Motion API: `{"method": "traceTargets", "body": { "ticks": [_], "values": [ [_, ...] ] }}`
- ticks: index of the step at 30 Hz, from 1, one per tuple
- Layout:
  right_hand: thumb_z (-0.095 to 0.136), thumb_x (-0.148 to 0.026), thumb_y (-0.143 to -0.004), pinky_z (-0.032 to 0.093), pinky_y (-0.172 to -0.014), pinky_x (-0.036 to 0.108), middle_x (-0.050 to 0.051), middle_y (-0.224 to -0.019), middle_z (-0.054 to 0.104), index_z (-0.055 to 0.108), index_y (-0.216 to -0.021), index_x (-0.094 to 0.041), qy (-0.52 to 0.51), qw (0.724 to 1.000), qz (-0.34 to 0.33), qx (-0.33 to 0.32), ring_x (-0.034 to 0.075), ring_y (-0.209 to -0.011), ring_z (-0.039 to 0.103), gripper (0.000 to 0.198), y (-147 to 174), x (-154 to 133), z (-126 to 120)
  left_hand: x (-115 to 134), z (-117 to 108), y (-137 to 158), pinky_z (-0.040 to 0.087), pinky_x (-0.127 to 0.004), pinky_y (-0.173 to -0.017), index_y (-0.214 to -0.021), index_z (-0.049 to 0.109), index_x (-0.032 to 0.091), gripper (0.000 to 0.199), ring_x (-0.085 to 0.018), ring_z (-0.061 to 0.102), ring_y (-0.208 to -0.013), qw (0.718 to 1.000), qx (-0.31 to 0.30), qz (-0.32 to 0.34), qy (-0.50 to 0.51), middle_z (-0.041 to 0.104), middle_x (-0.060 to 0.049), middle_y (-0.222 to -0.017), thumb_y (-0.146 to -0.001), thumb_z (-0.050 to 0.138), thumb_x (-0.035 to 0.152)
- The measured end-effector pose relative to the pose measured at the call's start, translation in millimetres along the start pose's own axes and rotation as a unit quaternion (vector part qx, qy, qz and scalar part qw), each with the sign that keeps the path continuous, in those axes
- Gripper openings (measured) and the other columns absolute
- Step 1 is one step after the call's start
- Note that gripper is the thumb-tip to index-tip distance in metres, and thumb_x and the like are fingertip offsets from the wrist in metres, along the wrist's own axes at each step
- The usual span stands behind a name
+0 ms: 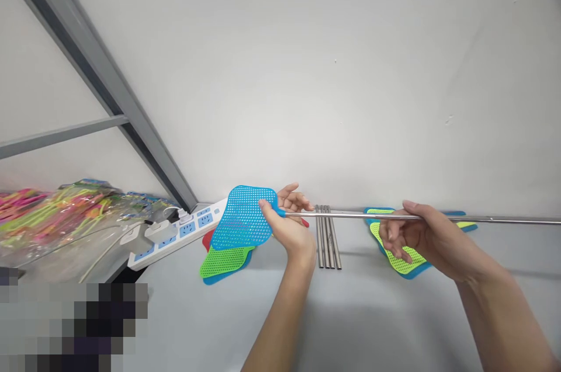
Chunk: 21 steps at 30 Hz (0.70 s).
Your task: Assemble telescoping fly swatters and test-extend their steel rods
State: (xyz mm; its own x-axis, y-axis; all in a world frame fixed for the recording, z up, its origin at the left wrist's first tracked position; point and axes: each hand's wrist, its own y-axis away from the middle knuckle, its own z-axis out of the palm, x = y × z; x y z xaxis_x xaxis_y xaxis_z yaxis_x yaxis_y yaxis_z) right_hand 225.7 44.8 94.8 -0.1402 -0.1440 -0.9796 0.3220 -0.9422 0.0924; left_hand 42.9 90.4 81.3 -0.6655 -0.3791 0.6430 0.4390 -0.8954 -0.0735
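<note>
A blue fly swatter (248, 217) with a perforated head and a long, thin metal rod is held level across both hands. My left hand (295, 226) grips it by the neck of the head, thumb on the front and the other fingers behind, partly spread. Further right, my right hand (427, 237) has the rod between its thumb and loosely curled fingers. Below the held head lie a green swatter head (225, 262) and blue and red ones, partly covered. Several short metal tubes (326, 240) lie side by side between my hands. Yellow-green and blue swatter heads (405, 265) lie beneath my right hand.
A white power strip (177, 237) with plugs and cables lies on the left of the grey table (350, 319). Beyond it are clear bags of colourful items (74, 208). A grey metal frame post (144, 144) stands against the pale wall (333, 86) behind.
</note>
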Motion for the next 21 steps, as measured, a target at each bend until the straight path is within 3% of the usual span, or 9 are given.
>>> {"method": "traceTargets", "body": {
  "ticks": [21],
  "values": [
    [0.026,-0.037,-0.083,0.036,-0.050,0.028,0.008,-0.060,0.055,0.062,-0.054,-0.013,-0.030,0.999,-0.010,-0.013,0.016,-0.054,0.049,0.052,-1,-1,8,3,10,14,0.034,-0.023,-0.040,-0.062,0.056,0.015,0.057,-0.011,0.044,-0.039,0.999,-0.030,-0.016,0.022,0.047,-0.001,-0.041,-0.075,0.021,0.058]
  ]
}}
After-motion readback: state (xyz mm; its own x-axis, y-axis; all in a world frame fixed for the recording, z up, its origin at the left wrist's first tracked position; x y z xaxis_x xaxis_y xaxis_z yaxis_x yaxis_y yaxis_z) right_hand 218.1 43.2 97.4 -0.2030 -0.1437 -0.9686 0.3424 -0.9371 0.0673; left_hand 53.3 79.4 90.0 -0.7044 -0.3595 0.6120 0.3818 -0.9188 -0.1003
